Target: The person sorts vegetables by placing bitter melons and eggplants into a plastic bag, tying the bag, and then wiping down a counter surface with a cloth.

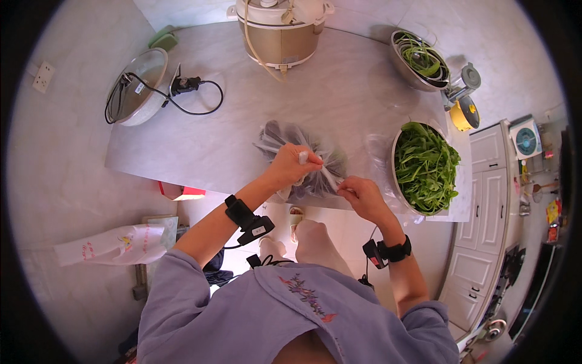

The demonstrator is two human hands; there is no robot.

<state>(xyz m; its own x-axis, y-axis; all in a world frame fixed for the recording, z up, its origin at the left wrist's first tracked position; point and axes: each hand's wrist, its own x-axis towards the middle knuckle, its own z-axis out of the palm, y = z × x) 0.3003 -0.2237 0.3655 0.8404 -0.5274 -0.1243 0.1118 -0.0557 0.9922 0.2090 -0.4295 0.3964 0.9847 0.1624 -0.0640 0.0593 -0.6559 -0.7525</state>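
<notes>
A thin clear plastic bag [302,136] with dark contents lies at the near edge of the marble-patterned table. My left hand [293,166] pinches the twisted plastic at the top of this bag between thumb and fingers. To its right, my right hand [359,191] pinches the end of a twisted strand of the same plastic, which runs stretched between both hands. What exactly fills the bag cannot be told through the plastic. A bowl of green leafy vegetables [425,168] stands right of my right hand, with loose clear plastic [379,159] beside it.
A rice cooker [282,41] stands at the back of the table [218,145]. On the left is a round basin [154,73] with black cables. At the back right sit nested metal bowls [400,68] holding green stems, near a yellow pot [460,119] and a lidded clear jug [464,82].
</notes>
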